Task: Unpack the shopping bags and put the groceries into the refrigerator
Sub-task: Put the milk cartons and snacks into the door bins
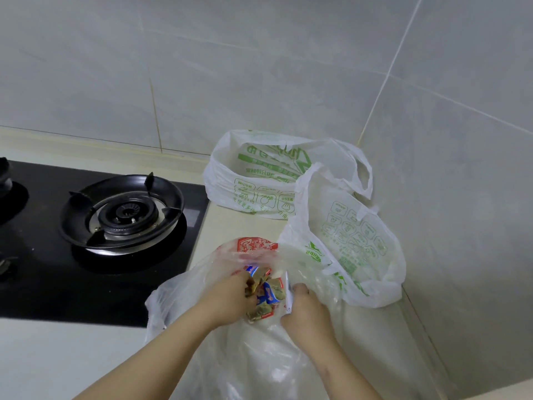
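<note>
Both left hand [230,298] and right hand [306,311] curl round packets [266,295].

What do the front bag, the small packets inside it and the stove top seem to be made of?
Front bag: thin clear plastic film, glossy; it crinkles and its contents show through. Packets: probably printed foil or plastic wrap, creased and shiny. Stove top: likely black glass, smooth, faintly reflecting the burner.

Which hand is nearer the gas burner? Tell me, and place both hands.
Left. The left hand, gripping snack packets in the clear bag, lies to the near right of the gas burner. The right hand sits farther right, at the bag's other side.
</note>
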The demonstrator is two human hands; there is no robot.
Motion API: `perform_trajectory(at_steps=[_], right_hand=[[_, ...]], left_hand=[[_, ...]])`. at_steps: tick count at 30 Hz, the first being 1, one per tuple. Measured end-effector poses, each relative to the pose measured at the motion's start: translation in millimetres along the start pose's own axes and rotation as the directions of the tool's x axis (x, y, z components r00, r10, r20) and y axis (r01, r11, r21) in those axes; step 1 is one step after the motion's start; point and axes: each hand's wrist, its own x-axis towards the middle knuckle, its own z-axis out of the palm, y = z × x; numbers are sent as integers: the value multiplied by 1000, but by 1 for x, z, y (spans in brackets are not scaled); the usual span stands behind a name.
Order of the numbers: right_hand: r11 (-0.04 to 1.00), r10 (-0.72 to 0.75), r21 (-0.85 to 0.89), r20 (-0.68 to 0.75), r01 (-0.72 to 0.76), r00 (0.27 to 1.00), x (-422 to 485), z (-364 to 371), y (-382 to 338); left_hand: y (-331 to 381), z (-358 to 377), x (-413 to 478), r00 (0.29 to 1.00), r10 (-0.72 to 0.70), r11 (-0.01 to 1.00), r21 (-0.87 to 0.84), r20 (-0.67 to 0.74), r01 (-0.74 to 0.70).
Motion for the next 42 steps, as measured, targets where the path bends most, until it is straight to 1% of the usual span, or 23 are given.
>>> perform_trajectory(at_steps=[2, 3, 5, 7, 9, 11, 12, 15, 16, 17, 19, 22, 24, 27, 29, 32, 35, 38, 40, 42], right_hand=[[978, -41, 206, 25, 35, 999, 2, -6, -7], [958, -68, 282, 18, 60, 998, 3, -11, -11], [926, -125, 354, -32, 128, 992, 4, -22, -20], [881, -137, 449, -62, 151, 989, 6, -34, -30], [786, -69, 613, -41, 79, 997, 9, -44, -41], [647, -1, 762, 21, -16, 1000, 13, -49, -52], [591, 6, 805, 52, -45, 999, 15, -50, -57], [450, -52, 892, 72, -41, 996, 15, -54, -73], [381, -90, 924, 68, -29, 994, 13, -56, -79], [305, -115, 952, 61, -23, 991, 12, -57, -85], [204, -142, 979, 42, -12, 989, 7, -59, -97], [133, -175, 991, 46, -22, 984, -1, -56, -116], [132, -222, 991, 63, -34, 973, -7, -52, -129], [192, -292, 981, 75, -19, 953, -20, -44, -146], [267, -361, 964, 90, 11, 928, -33, -39, -159], [372, -512, 925, 134, 78, 848, -60, -25, -179], [426, -656, 898, 221, 112, 722, -100, -8, -199], [454, -773, 872, 284, 182, 568, -151, 7, -214], [453, -832, 857, 307, 245, 462, -187, 14, -221], [427, -880, 857, 319, 290, 353, -224, 19, -226]], left_hand=[[2, -10, -3, 999, 32, 999, -33, -20, -32], [3, -15, -5, 998, 42, 998, -54, -38, -44], [5, -29, -11, 996, 53, 992, -110, -72, -61], [7, -45, -18, 992, 78, 977, -191, -95, -95], [10, -60, -26, 985, 113, 955, -259, -132, -145], [10, -72, -35, 976, 120, 929, -326, -181, -175], [9, -77, -39, 972, 112, 909, -374, -208, -185], [3, -90, -51, 953, 60, 835, -507, -298, -211], [1, -93, -56, 939, 32, 813, -538, -342, -224], [0, -96, -61, 919, -5, 790, -565, -394, -238], [-4, -100, -72, 866, -107, 726, -633, -489, -268], [-10, -103, -93, 800, -265, 614, -734, -538, -291], [-17, -102, -108, 750, -360, 577, -765, -554, -288], [-25, -99, -136, 645, -507, 555, -789, -572, -265], [-27, -94, -158, 553, -591, 559, -792, -587, -243], [-34, -82, -198, 403, -698, 562, -802, -592, -204], [-37, -66, -248, 237, -783, 535, -817, -575, -214], [-33, -48, -304, 63, -821, 536, -803, -568, -259], [-30, -36, -340, -49, -824, 559, -797, -564, -227], [-25, -26, -375, -168, -808, 587, -795, -564, -156]])
